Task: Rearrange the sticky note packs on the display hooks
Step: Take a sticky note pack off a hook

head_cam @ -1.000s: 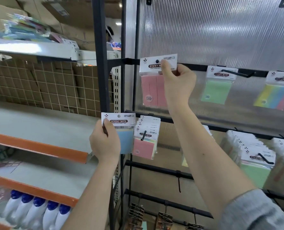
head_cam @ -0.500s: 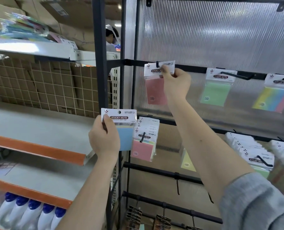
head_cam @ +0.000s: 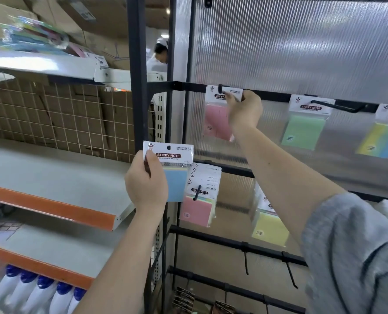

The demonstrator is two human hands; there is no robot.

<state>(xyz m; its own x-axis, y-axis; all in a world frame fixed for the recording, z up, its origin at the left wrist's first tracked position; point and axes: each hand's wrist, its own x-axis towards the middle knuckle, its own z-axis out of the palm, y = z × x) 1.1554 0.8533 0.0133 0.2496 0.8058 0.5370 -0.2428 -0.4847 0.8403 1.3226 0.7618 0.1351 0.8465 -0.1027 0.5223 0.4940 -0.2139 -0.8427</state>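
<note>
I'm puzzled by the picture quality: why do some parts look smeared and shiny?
Head view: the shelf items at upper left and the white bottles are blurred; glare streaks the ribbed panel; the wide lens bends the edges; the blue pack reads sharp.

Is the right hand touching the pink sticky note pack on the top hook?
Touching. The head view shows the right hand pinching the header card of the pink pack.

Right grip (head_cam: 243, 109) raised, pinching, left grip (head_cam: 146, 189) lower, clasping
</note>
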